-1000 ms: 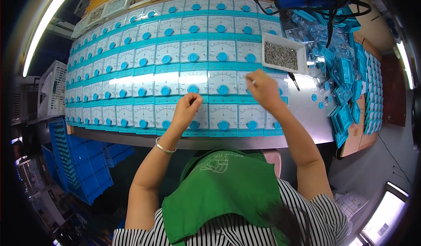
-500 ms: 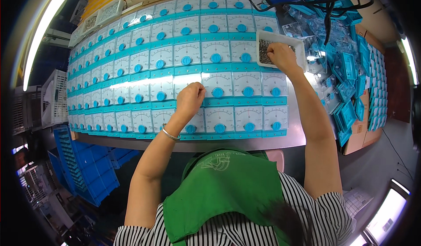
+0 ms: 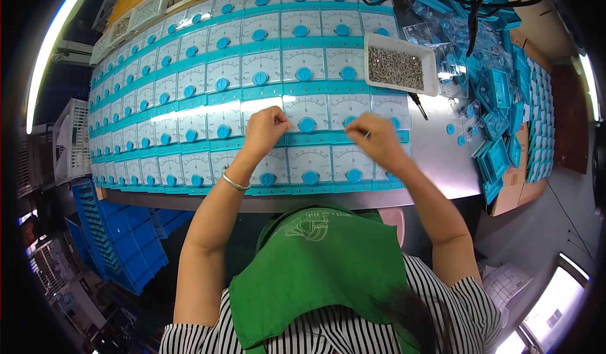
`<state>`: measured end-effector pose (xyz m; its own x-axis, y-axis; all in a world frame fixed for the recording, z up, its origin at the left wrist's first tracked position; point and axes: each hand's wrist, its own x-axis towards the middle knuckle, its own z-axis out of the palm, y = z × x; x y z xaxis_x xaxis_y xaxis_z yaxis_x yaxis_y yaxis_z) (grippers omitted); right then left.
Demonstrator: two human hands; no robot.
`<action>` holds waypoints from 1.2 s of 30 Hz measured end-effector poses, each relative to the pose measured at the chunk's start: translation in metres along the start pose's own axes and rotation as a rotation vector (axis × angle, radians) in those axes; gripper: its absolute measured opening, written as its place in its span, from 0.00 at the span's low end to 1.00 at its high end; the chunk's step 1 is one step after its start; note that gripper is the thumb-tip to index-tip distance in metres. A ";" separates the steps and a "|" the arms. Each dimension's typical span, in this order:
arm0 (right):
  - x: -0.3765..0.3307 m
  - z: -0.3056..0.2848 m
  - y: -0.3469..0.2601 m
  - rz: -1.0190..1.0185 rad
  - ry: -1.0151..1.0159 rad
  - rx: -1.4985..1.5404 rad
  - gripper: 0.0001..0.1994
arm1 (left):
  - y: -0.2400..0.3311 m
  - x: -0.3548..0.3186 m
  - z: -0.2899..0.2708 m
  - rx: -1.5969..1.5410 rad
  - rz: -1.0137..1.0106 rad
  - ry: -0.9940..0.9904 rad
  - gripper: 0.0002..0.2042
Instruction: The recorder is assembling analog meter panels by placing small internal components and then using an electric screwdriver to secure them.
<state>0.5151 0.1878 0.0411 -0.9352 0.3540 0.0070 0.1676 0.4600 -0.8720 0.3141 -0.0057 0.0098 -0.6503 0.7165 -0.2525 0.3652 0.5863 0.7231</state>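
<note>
Rows of white-faced meter panels [image 3: 309, 159] with turquoise knobs and edges cover the table. Over the second row from the front is my left hand [image 3: 265, 130], its fingers pinched together; whatever they hold is too small to make out. My right hand [image 3: 377, 141] hovers to its right over the same rows, thumb and fingertips drawn together and slightly blurred. Small screws [image 3: 396, 69] fill a white plastic tray [image 3: 431, 76], which rests beyond my right hand at the right end of the panels.
A dark slim tool [image 3: 418, 106] sticks out from under the tray. Clear and turquoise plastic housings [image 3: 499, 92] lie heaped at the right, beside cardboard boxes [image 3: 510, 193]. A blue cylinder with black cables [image 3: 476, 7] crosses the far right. Blue crates [image 3: 120, 240] stand at lower left.
My right hand has come out of the screw tray and moved left and nearer, over the panels. My left hand stays over the same row, nearly in place.
</note>
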 end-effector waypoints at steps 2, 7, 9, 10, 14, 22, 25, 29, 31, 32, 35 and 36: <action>-0.028 0.024 -0.005 0.047 -0.104 0.034 0.04 | 0.000 -0.001 -0.003 -0.125 -0.044 0.008 0.06; -0.065 0.056 -0.004 0.091 -0.124 0.025 0.03 | -0.003 -0.030 -0.014 -0.785 -0.244 -0.135 0.07; -0.070 0.062 -0.004 0.043 -0.126 -0.066 0.03 | -0.005 -0.051 -0.013 -0.852 -0.299 -0.165 0.07; -0.072 0.064 -0.003 0.037 -0.130 -0.108 0.03 | -0.007 -0.060 -0.013 -0.902 -0.304 -0.183 0.06; -0.073 0.068 -0.003 -0.041 -0.056 -0.208 0.03 | -0.017 -0.094 -0.012 -0.896 -0.306 -0.212 0.06; -0.065 0.074 -0.010 -0.144 -0.210 -0.501 0.04 | -0.024 -0.124 0.003 -0.488 -0.233 -0.172 0.05; -0.060 0.077 -0.013 -0.078 -0.205 -0.558 0.05 | -0.018 -0.121 0.009 -0.320 -0.120 -0.140 0.04; -0.058 0.071 -0.011 0.046 -0.119 -0.389 0.10 | -0.012 -0.108 0.015 -0.181 -0.060 -0.144 0.04; -0.058 0.068 -0.010 0.134 -0.114 -0.330 0.12 | -0.011 -0.103 0.017 -0.115 0.028 -0.139 0.04; -0.058 0.067 -0.010 0.122 -0.097 -0.293 0.13 | -0.011 -0.101 0.017 -0.100 0.046 -0.150 0.04; -0.058 0.067 -0.009 0.188 -0.116 -0.245 0.14 | -0.010 -0.096 0.016 -0.045 0.105 -0.194 0.04; -0.057 0.067 -0.008 0.202 -0.119 -0.259 0.14 | -0.010 -0.093 0.015 -0.019 0.126 -0.215 0.04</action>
<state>0.5464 0.1086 0.0150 -0.9025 0.3682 -0.2234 0.4120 0.5871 -0.6969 0.3811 -0.0725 0.0160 -0.4428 0.8488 -0.2888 0.4207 0.4812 0.7691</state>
